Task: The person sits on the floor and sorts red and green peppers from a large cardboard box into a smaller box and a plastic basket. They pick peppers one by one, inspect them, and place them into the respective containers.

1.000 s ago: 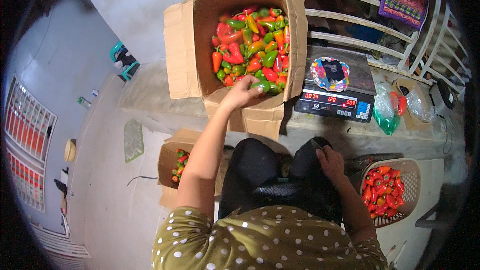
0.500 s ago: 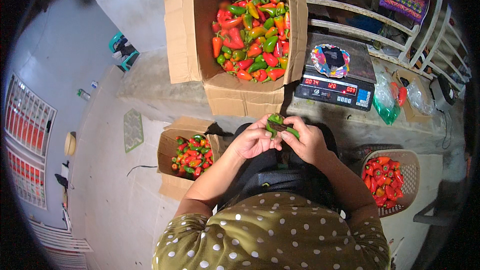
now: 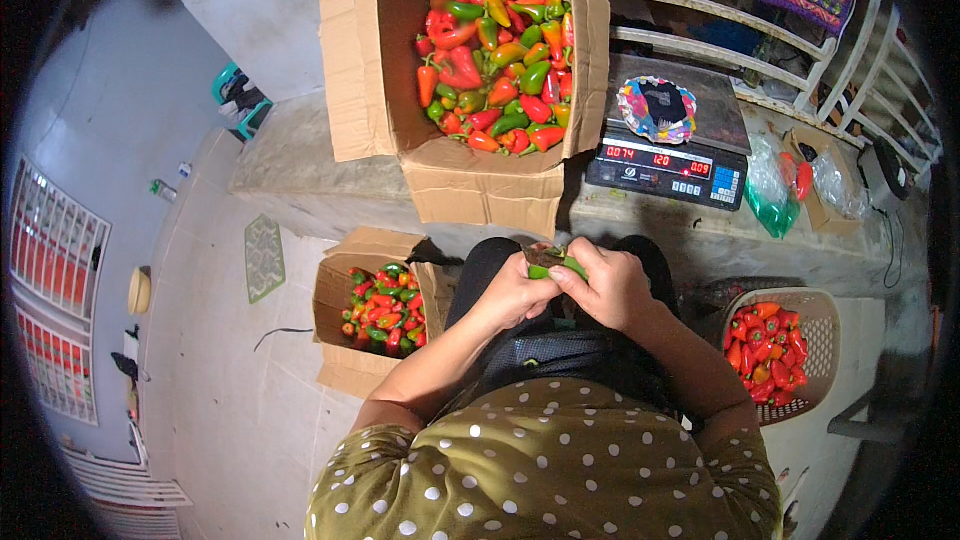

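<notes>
Both my hands are closed around a green pepper (image 3: pixel 553 269) in front of my lap. A dark brownish patch shows on its upper left part; whether it is the pepper's skin or something lying on it is hard to make out. My left hand (image 3: pixel 517 296) grips the pepper's left end, its fingers curled beneath and partly hidden. The right side is held by my right hand (image 3: pixel 607 285), thumb pressed against the pepper's front. Beyond my hands, a large cardboard box (image 3: pixel 355 75) stands on a concrete ledge, holding many red, green and orange peppers (image 3: pixel 508 75).
A smaller cardboard box (image 3: pixel 335 300) of mixed peppers sits on the floor to the left. At right stands a beige basket (image 3: pixel 822 340) of red peppers. A digital scale (image 3: pixel 665 175) bearing a colourful round basket (image 3: pixel 627 105) and plastic bags (image 3: pixel 775 195) rest on the ledge.
The green pepper has been turned in my hands. My left hand has rolled over and closed more tightly around it, with its fingers now less visible. The view has shifted slightly.
</notes>
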Demonstrator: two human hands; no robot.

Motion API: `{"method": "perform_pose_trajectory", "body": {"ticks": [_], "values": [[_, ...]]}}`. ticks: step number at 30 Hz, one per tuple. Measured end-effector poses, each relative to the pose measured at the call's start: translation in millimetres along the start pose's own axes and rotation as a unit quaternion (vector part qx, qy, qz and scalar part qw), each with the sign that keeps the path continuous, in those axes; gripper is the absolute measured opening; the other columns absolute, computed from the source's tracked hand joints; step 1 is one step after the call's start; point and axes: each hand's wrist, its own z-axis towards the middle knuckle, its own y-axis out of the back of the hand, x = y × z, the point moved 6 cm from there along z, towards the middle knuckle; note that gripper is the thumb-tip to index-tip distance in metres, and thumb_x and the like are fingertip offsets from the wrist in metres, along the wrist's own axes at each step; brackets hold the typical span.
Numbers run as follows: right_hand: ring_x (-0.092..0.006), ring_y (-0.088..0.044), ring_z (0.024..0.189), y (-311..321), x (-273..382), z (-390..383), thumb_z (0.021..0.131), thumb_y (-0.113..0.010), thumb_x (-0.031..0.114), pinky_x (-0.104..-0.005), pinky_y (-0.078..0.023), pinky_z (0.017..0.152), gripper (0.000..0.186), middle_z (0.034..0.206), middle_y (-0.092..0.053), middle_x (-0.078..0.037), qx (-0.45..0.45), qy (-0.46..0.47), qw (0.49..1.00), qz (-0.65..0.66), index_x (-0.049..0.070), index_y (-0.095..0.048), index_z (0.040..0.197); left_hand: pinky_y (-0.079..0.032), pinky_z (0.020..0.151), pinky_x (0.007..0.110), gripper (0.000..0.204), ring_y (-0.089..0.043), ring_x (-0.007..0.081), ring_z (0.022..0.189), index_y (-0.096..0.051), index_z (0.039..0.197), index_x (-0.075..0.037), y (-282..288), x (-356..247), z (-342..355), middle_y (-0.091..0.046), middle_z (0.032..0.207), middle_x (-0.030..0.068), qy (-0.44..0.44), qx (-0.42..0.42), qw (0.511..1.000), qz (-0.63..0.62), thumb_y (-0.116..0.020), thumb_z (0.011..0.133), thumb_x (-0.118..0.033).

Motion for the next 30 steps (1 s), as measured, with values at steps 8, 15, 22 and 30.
{"method": "perform_pose_trajectory", "body": {"ticks": [8, 15, 22, 30], "values": [[-0.0409, -0.057, 0.066, 2, -123, -51, 0.087, -0.050, 0.039, -0.0489, -0.044, 0.057, 0.032, 0.071, -0.058, -0.019, -0.009, -0.236, 0.971, -0.017, 0.006, -0.051, 0.085, -0.042, 0.061, 0.026, 0.036, -0.054, 0.0152, 0.066, -0.055, 0.085, -0.003, 37, -59, -32, -0.057, 0.076, 0.0058, -0.244, -0.083, 0.954, 0.151, -0.075, 0.059, -0.019], [-0.0403, -0.058, 0.065, -29, -123, -76, 0.086, -0.051, 0.042, -0.0491, -0.044, 0.060, 0.038, 0.067, -0.057, -0.020, 0.069, -0.234, 0.962, -0.124, 0.005, -0.051, 0.077, -0.046, 0.074, 0.038, 0.032, -0.059, 0.0287, 0.079, -0.055, 0.099, -0.001, 98, -117, 75, -0.062, 0.084, 0.0122, -0.349, -0.300, 0.785, 0.416, -0.064, 0.076, -0.021], [-0.0374, -0.058, 0.060, -29, -122, -69, 0.084, -0.053, 0.042, -0.0471, -0.045, 0.054, 0.037, 0.063, -0.056, -0.018, 0.065, -0.228, 0.958, -0.162, 0.006, -0.051, 0.073, -0.047, 0.082, 0.040, 0.032, -0.059, 0.0338, 0.098, -0.061, 0.100, -0.003, 81, -102, 194, -0.061, 0.100, 0.0231, -0.006, -0.176, 0.680, 0.711, -0.055, 0.077, -0.023], [-0.0347, -0.057, 0.060, -25, -123, -76, 0.083, -0.056, 0.036, -0.0430, -0.043, 0.056, 0.031, 0.063, -0.055, -0.016, 0.015, -0.208, 0.968, -0.142, 0.006, -0.052, 0.076, -0.051, 0.072, 0.037, 0.042, -0.063, 0.0242, 0.090, -0.058, 0.111, -0.004, 86, -104, 189, -0.064, 0.097, 0.0164, -0.043, -0.196, 0.704, 0.681, -0.063, 0.073, -0.021]]}}
